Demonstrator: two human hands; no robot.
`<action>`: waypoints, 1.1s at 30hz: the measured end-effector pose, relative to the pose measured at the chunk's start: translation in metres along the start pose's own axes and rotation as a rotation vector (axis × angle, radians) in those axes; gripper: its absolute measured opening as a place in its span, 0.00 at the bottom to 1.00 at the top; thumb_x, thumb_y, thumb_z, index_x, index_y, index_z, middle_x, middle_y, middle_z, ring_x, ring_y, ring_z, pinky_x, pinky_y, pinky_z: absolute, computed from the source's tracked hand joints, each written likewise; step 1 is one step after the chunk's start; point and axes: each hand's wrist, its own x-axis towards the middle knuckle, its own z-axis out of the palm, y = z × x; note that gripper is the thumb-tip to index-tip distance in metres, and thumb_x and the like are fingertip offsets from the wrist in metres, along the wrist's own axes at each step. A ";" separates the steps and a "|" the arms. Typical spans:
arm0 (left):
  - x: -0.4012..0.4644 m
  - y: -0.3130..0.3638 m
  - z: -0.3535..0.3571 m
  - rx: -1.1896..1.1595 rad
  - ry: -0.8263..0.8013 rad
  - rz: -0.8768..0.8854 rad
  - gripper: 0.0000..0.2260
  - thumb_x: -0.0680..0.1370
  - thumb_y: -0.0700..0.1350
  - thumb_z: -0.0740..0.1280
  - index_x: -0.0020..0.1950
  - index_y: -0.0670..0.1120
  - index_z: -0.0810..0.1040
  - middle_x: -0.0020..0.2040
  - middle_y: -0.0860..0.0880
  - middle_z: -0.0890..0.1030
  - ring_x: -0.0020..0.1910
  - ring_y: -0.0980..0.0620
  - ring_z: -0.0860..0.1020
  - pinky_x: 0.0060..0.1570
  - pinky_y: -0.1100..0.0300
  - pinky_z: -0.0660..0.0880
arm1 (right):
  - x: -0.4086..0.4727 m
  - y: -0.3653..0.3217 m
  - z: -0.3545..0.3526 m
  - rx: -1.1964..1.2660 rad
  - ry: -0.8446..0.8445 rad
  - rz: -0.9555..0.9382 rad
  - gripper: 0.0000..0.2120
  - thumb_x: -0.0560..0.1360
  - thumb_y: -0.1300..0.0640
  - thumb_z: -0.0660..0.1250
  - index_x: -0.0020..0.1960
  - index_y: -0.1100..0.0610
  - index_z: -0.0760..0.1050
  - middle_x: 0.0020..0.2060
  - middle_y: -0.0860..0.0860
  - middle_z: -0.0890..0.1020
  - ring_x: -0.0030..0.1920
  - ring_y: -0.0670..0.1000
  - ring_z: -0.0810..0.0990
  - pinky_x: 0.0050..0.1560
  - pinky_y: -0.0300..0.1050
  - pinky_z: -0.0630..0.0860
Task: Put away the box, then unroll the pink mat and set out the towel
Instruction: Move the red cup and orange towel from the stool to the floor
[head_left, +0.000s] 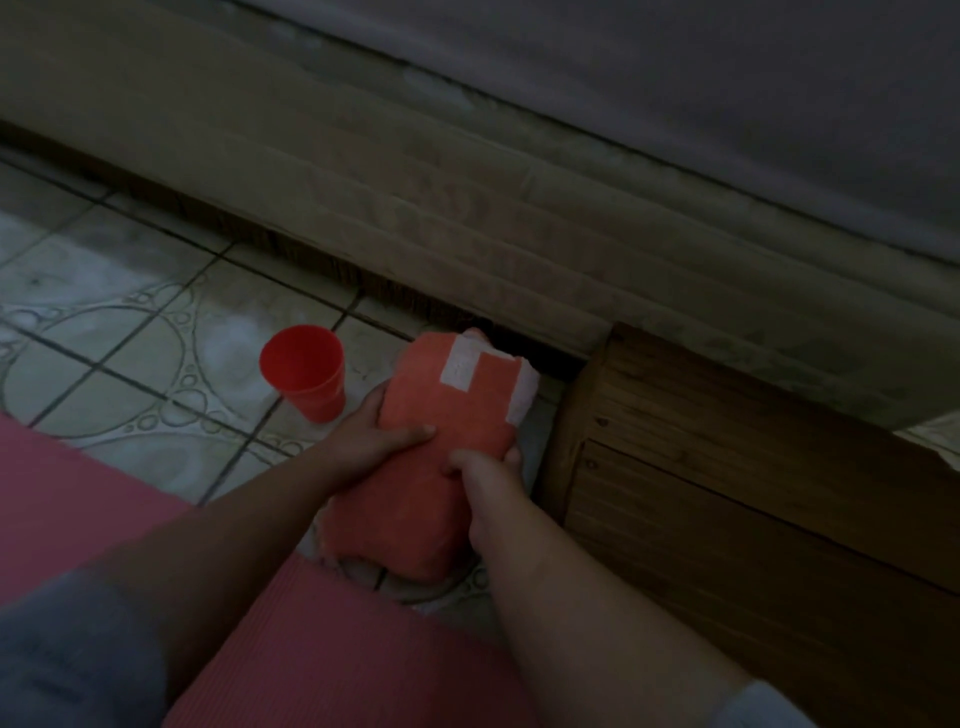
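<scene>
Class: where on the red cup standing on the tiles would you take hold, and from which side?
Grip the red cup round its upper wall, below the rim, coming from its open left side. It stands upright and tapers downward, so the wider top resists slipping; the towel and both hands crowd its right.

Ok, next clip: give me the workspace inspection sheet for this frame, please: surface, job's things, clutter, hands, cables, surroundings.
Surface: patterned tiled floor, dimly lit.
Job's things: pink mat lies flat at the bottom of the view; folded orange towel with white patches is held at the mat's far edge, over the tiles. Box: nothing seen.
Clutter: red cup upright on the tiles, left of the towel, apart from it.
Hands: left hand and right hand both grip the towel, fingers curled round its sides.
Cables: nothing seen.
Surroundings: mattress edge across the top; wooden bed frame at right.
</scene>
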 end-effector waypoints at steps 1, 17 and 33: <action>0.000 0.000 -0.001 0.005 0.006 -0.004 0.39 0.66 0.54 0.75 0.73 0.54 0.60 0.60 0.52 0.74 0.50 0.59 0.75 0.43 0.67 0.71 | 0.000 0.000 0.000 0.004 -0.004 0.004 0.47 0.56 0.64 0.68 0.72 0.46 0.59 0.66 0.55 0.72 0.59 0.59 0.76 0.60 0.56 0.75; -0.069 -0.012 0.001 0.528 0.100 0.254 0.47 0.66 0.71 0.64 0.77 0.48 0.51 0.76 0.46 0.58 0.72 0.55 0.57 0.71 0.61 0.54 | 0.003 -0.058 -0.003 -0.712 0.247 -0.665 0.33 0.69 0.53 0.67 0.72 0.50 0.61 0.71 0.54 0.64 0.70 0.57 0.61 0.69 0.53 0.60; -0.080 -0.033 -0.001 1.079 -0.004 0.513 0.51 0.51 0.52 0.79 0.72 0.46 0.66 0.73 0.34 0.62 0.71 0.34 0.62 0.65 0.38 0.60 | 0.053 -0.104 0.036 -1.328 -0.077 -0.705 0.29 0.66 0.44 0.70 0.65 0.51 0.71 0.64 0.55 0.73 0.65 0.60 0.71 0.64 0.59 0.69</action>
